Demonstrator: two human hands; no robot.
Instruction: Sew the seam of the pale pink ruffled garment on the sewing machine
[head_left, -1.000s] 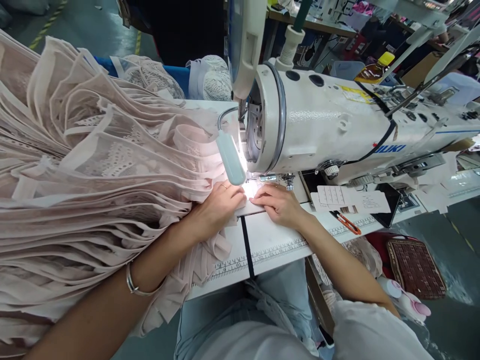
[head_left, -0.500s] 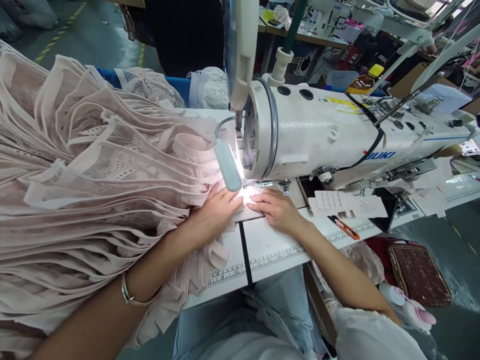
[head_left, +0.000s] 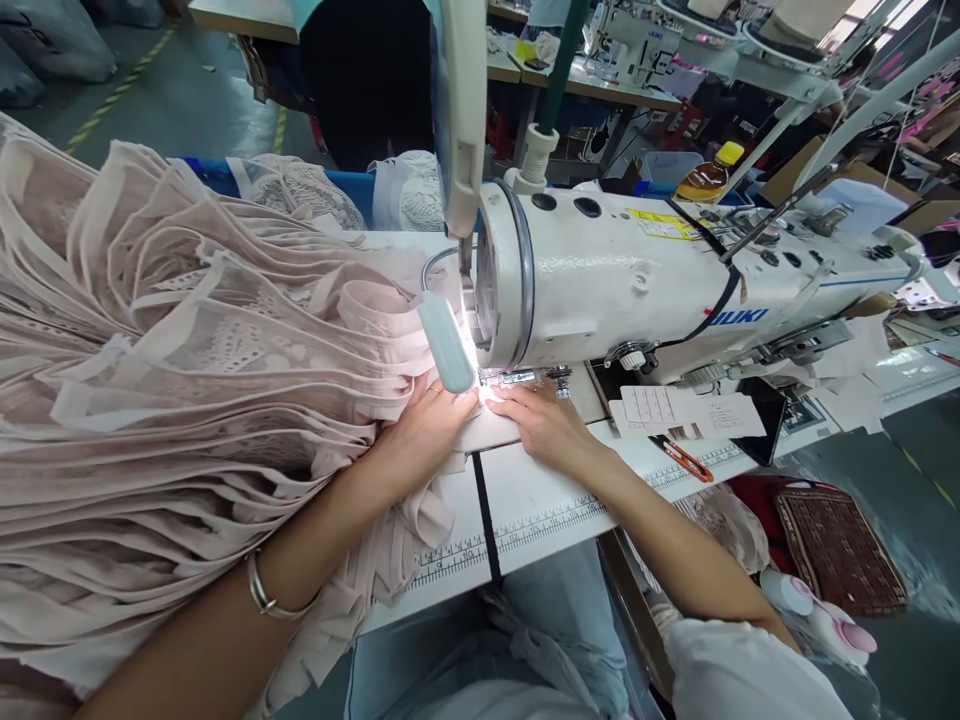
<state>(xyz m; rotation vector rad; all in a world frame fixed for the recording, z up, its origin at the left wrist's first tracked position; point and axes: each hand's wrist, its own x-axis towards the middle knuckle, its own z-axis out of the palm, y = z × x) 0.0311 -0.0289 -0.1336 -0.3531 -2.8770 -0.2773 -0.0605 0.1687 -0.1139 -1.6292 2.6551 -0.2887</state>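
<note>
Pale pink fabric (head_left: pixel 225 345): heaped across left part of sewing table (head_left: pixel 551 475), hanging over its front edge. Left hand (head_left: pixel 427 430) and right hand (head_left: pixel 547 425): palms down, fingertips near each other below lamp (head_left: pixel 448 345), beside sewing machine head (head_left: pixel 592 280). Glare there; cannot tell whether either grips. Orange cutter (head_left: pixel 688 460): near table's front edge, right of right forearm.

**Readable markings: brand name and numerals**

Sewing machine (head_left: pixel 600 280), front of arm: "JUKI", blue capitals. Second sewing machine in the background (head_left: pixel 626 50): small blue lettering, appears to be "JUKI" too. Ruler (head_left: pixel 555 522) along the table's near edge: 9 and 10 legible; other figures too small to log with confidence. Yellow sticker (head_left: pixel 660 224) on top of the near machine: print illegible. Paper cards (head_left: pixel 724 415): fine print, illegible.
</note>
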